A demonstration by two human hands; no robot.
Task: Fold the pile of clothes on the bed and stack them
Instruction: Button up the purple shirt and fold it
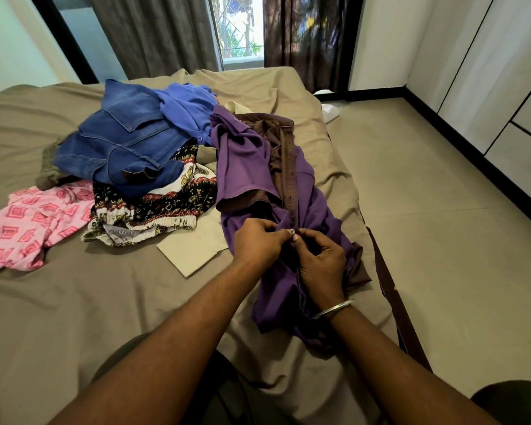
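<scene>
Bed [74, 302] under a taupe sheet. Pink patterned garment [28, 228] by the left edge; denim-topped pile [129, 148] mid-bed; purple shirt [246, 167] along the right edge; beige folded cloth [193, 250] between.

Purple shirt [301, 191] in my hands: matt soft cloth w/ brown lining. Jeans [120, 142] upper left: rough denim. Bangle [334, 308] on my right wrist: shiny metal. Bedsheet [74, 302]: matt, wrinkled cloth. Floor [426, 225], right: smooth tile.
</scene>
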